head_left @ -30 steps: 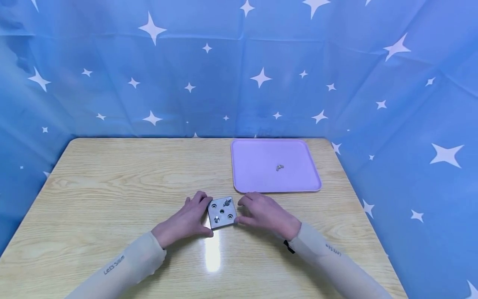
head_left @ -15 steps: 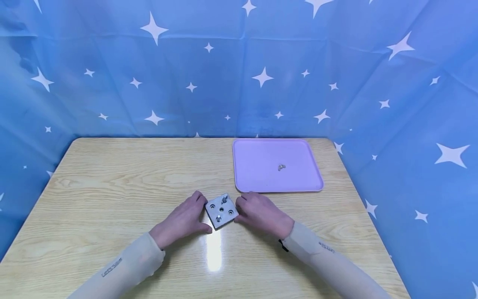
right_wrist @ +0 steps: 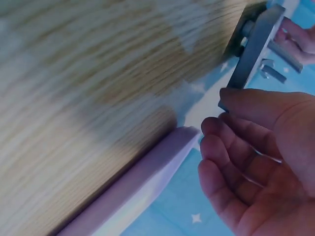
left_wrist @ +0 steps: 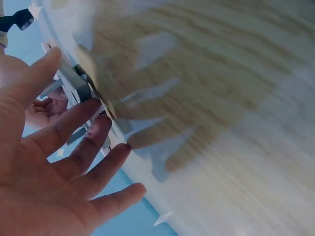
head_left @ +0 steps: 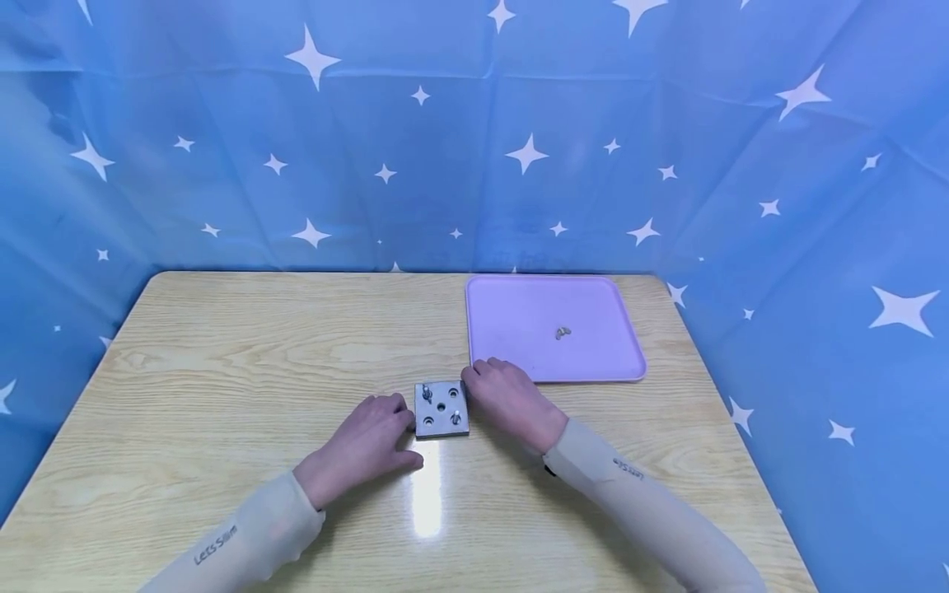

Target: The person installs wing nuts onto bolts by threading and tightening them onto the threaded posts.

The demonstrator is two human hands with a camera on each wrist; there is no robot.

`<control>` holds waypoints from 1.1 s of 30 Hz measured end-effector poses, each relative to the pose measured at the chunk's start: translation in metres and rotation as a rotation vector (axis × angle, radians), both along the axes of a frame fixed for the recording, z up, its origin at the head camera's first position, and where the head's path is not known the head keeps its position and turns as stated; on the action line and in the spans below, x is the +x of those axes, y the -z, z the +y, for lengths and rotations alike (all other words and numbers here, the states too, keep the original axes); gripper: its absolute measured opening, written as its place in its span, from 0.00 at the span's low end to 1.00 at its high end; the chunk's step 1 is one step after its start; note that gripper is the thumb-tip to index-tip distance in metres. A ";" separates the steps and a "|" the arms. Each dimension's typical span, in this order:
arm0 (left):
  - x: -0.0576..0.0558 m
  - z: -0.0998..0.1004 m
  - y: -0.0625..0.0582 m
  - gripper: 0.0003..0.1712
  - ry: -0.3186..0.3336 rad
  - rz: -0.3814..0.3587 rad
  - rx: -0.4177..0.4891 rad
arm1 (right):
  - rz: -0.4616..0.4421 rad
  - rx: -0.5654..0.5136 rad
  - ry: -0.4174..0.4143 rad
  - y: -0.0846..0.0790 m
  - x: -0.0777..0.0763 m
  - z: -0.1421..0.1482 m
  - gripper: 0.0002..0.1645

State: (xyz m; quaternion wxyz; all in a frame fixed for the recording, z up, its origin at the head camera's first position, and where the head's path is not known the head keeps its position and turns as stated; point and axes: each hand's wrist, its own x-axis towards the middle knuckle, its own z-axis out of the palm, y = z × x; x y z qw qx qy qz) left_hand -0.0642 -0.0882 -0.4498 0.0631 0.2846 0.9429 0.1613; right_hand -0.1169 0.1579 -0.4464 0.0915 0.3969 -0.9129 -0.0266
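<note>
A square metal plate (head_left: 441, 422) with several holes and two upright bolts lies on the table between the hands. The upper-left bolt (head_left: 427, 394) carries what looks like a wing nut; the lower-right bolt (head_left: 455, 418) looks bare in the head view. Bolt heads (right_wrist: 247, 28) show under the plate in the right wrist view. My left hand (head_left: 362, 449) is at the plate's left edge, fingers loosely extended, index and middle fingertips close against it. At the upper-right corner, my right hand (head_left: 511, 405) touches the edge with its thumb (right_wrist: 248, 104), other fingers relaxed below.
Behind my right hand lies a purple tray (head_left: 511, 329) with a small wing nut (head_left: 563, 333) on it. The wooden table (head_left: 282, 354) ends at a blue star-patterned curtain (head_left: 356, 140).
The plate has rotated counterclockwise: its wing-nut bolt went from upper right to upper left, the bare one from lower left to lower right. My right hand moved up toward the tray.
</note>
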 end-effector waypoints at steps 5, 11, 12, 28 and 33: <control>-0.005 0.001 0.000 0.34 -0.067 0.003 0.048 | -0.040 -0.063 0.009 -0.003 -0.003 0.003 0.02; -0.021 0.009 0.001 0.69 -0.104 -0.096 0.088 | -0.078 -0.207 0.070 -0.015 -0.010 0.026 0.08; -0.023 0.010 0.001 0.70 -0.098 -0.121 0.087 | -0.090 -0.214 0.089 -0.017 -0.011 0.031 0.10; -0.031 0.010 0.011 0.55 -0.103 -0.197 0.120 | -0.275 -0.393 0.421 -0.034 -0.043 0.113 0.16; -0.030 0.011 0.011 0.55 -0.107 -0.200 0.127 | -0.259 -0.398 0.503 -0.031 -0.055 0.134 0.20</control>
